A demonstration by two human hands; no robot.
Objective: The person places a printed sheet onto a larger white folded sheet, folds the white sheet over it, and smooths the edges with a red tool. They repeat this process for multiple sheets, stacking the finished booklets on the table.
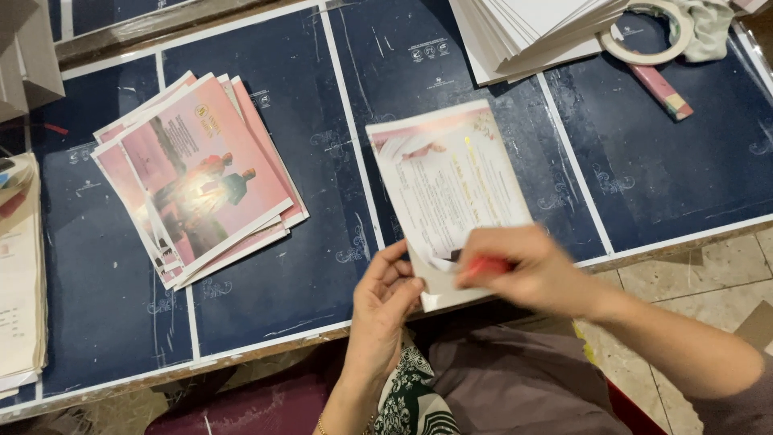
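My left hand (388, 294) holds the lower edge of a pale printed card (447, 181) that lies tilted over the table's near edge. My right hand (527, 270) is closed around a small red object (485, 266), pressed against the card's lower part; its shape is blurred. A fanned pile of pink printed cards (201, 177) with a picture of two figures lies on the dark blue table cover (322, 242), to the left of both hands.
A stack of white sheets (523, 32) sits at the far edge, with a roll of tape (648, 32), a crumpled cloth (713, 28) and a striped stick (662, 90) to its right. More paper stacks (20, 274) lie at the left edge. Tiled floor (700, 274) shows at right.
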